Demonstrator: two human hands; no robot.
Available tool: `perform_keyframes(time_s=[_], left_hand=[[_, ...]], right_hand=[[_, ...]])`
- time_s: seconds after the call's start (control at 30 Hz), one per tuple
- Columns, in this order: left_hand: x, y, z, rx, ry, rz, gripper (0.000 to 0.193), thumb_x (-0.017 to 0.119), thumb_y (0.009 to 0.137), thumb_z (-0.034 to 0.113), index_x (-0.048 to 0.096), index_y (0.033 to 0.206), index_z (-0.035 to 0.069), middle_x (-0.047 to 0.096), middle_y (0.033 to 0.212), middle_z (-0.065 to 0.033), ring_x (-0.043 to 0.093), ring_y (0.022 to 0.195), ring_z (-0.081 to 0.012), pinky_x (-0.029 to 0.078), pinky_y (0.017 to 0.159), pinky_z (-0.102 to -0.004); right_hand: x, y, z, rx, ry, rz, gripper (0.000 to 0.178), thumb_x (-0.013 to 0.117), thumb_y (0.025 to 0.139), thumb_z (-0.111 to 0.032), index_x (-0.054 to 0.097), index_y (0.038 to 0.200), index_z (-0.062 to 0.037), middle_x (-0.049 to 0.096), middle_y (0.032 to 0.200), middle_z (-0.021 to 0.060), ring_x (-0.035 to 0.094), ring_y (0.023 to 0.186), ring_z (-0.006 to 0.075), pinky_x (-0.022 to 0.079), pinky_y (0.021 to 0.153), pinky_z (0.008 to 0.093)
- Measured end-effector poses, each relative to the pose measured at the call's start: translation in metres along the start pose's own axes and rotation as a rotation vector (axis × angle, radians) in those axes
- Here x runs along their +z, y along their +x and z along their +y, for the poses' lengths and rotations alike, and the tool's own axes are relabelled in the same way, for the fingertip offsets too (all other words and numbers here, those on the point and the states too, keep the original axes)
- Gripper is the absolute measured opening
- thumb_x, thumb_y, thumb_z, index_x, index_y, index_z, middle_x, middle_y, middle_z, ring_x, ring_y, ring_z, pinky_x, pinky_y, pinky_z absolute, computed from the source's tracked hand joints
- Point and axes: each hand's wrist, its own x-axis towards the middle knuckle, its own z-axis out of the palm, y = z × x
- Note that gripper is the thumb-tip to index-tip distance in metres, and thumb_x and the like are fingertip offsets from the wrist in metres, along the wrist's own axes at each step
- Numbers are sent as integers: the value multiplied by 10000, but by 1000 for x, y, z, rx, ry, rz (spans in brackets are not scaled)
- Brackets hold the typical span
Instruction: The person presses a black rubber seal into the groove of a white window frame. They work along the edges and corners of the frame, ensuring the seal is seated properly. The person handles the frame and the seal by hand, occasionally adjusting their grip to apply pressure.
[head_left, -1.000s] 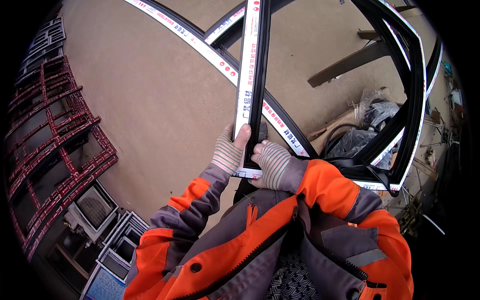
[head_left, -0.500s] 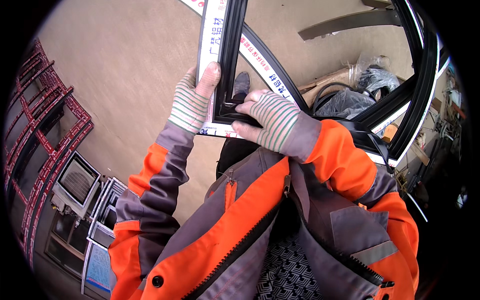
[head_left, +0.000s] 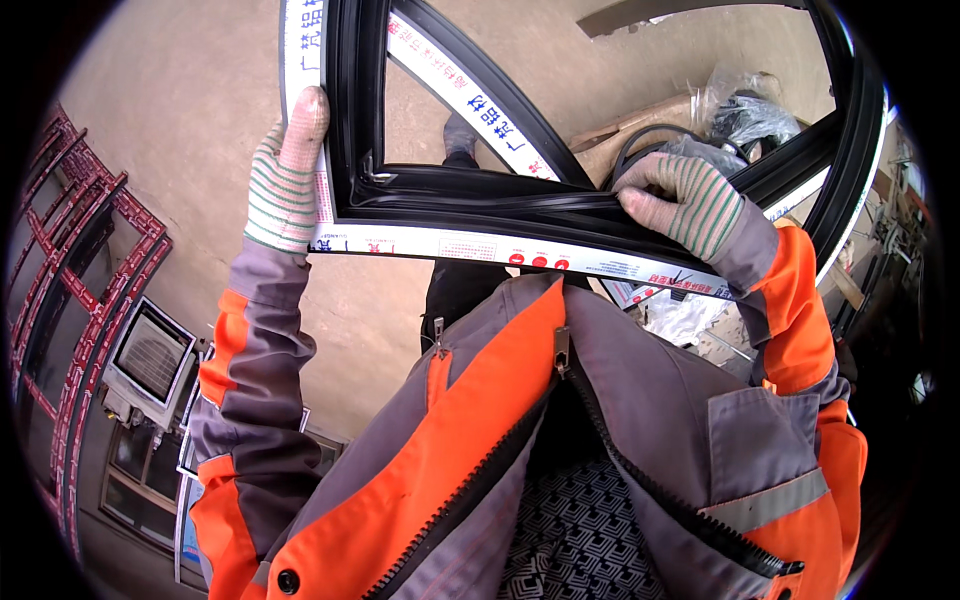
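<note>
A black window frame (head_left: pixel 480 243) with white printed protective film on its outer faces is held up in front of my body. My left hand (head_left: pixel 285 185), in a white glove with green stripes, grips its left side near the lower corner, thumb along the face. Along the inner edge of the lower bar runs a thin black rubber sealing strip (head_left: pixel 530 203). Its right part is pinched between the thumb and fingers of my right hand (head_left: pixel 690 200), gloved alike, over the bar's right half. At the corner the strip lies close to the frame.
Behind it stands another film-covered curved frame (head_left: pixel 480 105). Clear plastic wrapping (head_left: pixel 750 120) and a coiled black strip (head_left: pixel 645 140) lie on the floor at the right. A red-wrapped rack of frames (head_left: pixel 90 290) and an air-conditioner unit (head_left: pixel 155 350) are at the left.
The frame and my left hand have shifted left. My right hand has moved right along the lower bar, away from the corner, and now pinches the strip.
</note>
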Motion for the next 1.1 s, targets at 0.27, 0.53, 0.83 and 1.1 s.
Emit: perform_keyframes(time_s=[0.27,0.53,0.83,1.1], left_hand=[[-2,0,1,-7,29,25,599,733,1018,504,718,1254,-46,760,1052,-61,711,866,-100,589,773,-260],[-18,8,-1,-10,221,-23,749,606,1051,600,595,1447,-35,730,1242,-167,756,1024,-231,640,892,-353],[2,-1,1,43,17,56,618,741,1008,513,714,1260,-51,765,1073,-80,730,888,-121,608,792,-270],[10,-4,7,40,49,51,681,737,991,569,706,1260,-55,764,1043,-85,735,863,-128,611,771,-270]], right_hand=[[1,-5,-3,-349,-248,41,158,780,928,-34,628,919,8,588,884,110,602,807,259,504,746,383],[14,-4,11,-464,-295,99,207,794,852,21,600,918,-2,563,887,140,589,839,340,493,769,425],[20,-1,11,-491,-325,141,224,789,840,35,580,903,-16,554,888,142,586,855,351,490,772,432],[25,1,14,-463,-248,160,247,792,842,42,560,894,-25,561,881,131,580,830,331,492,756,415]])
